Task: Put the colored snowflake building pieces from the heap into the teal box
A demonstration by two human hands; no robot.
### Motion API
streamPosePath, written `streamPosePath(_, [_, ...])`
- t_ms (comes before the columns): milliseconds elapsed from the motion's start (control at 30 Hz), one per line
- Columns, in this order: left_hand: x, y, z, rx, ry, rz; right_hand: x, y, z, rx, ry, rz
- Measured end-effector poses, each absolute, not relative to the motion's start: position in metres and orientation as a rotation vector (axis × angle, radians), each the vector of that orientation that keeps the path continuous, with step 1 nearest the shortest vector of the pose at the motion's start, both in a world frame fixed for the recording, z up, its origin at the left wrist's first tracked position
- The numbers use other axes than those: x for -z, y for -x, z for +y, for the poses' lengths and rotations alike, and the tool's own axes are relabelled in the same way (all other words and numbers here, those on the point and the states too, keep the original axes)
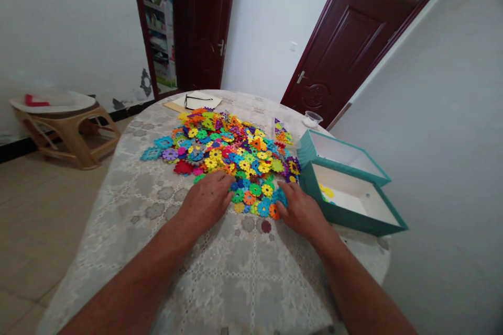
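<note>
While both hands are at the near side of the pile (220,153), much stays hidden: lower pieces are buried under upper ones, and the fingertips of the left hand (210,193) are lost against the heap, so can't tell if it grips anything. Right hand (299,207) has a blue piece (280,196) between thumb and fingers; touching, but can't confirm a firm pinch. Hands are apart, several flower discs between them. Both forearms are cut off by the bottom of view. Near box (356,222) hides part of the far box (346,141); yellow and blue bits in the near one are only partly visible. Contents of the clear pack (283,133) behind the pile are hard to resolve. Table (236,282) curves away at left and back; its near edge is out of view. Boxes hem in the right hand's outer side and reach the right rim. Left side is roomier: patterned cloth runs from pile to rim, also between the forearms.
</note>
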State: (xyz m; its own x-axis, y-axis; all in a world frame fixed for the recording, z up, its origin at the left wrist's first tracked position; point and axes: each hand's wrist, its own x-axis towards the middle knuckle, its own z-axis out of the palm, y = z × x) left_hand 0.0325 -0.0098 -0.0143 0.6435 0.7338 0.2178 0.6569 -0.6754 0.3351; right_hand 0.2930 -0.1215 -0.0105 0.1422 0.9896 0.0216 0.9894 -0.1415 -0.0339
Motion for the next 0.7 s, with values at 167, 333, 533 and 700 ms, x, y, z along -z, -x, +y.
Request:
streamPosePath(167, [0.014, -0.03, -0.007, -0.481, -2.631, 1.155, 0.015, -0.308, -0.114, -0.268, 2.25, -2.099])
streamPosePath(333, [0.015, -0.031, -0.007, -0.495, -2.621, 1.152, 0.017, -0.312, -0.119, -0.346, 2.17, -2.092])
streamPosePath(533, [0.017, -0.03, -0.009, -0.497, -2.638, 1.156, 0.021, -0.305, -0.123, -0.338, 2.173, -2.07])
streamPosePath(700, [0.019, -0.033, -0.011, -0.622, -2.503, 1.072, 0.019, -0.305, -0.125, -0.241, 2.045, -1.968])
